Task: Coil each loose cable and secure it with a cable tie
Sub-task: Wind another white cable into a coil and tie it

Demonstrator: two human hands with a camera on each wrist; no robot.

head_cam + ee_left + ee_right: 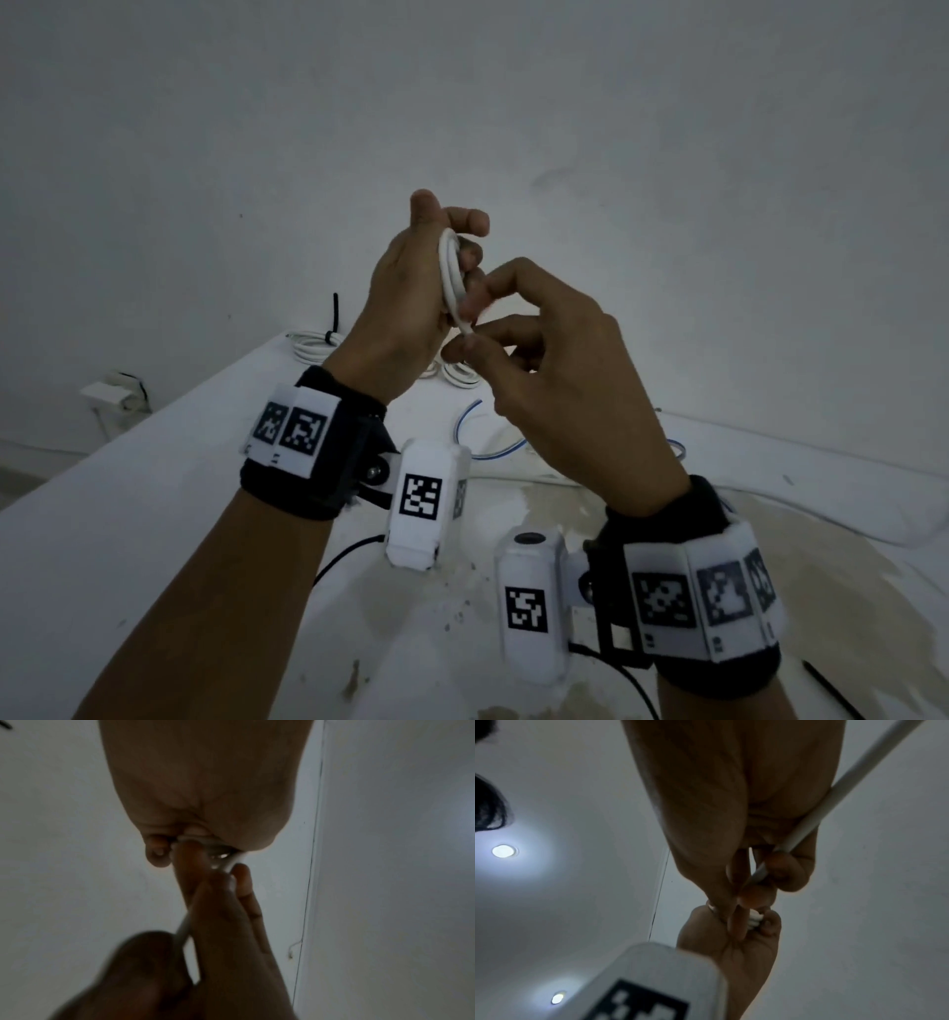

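My left hand (411, 288) is raised above the table and grips a small coil of white cable (452, 277), its fingers curled round the loops. My right hand (544, 360) is close beside it and pinches the loose run of the same white cable (805, 823) between thumb and fingers, just below the coil. In the right wrist view that cable crosses my palm and runs off at the upper right. The left wrist view shows the cable (183, 929) passing between both hands' fingers. On the table behind lies a white coil bound with a black tie (316, 342).
Further white coils (459, 374) lie on the white table (102, 539) behind my hands. A loose white-and-blue cable (488, 442) curls at mid-table. A black strip (832, 691) lies at the front right. A wall socket (115, 393) sits at the left.
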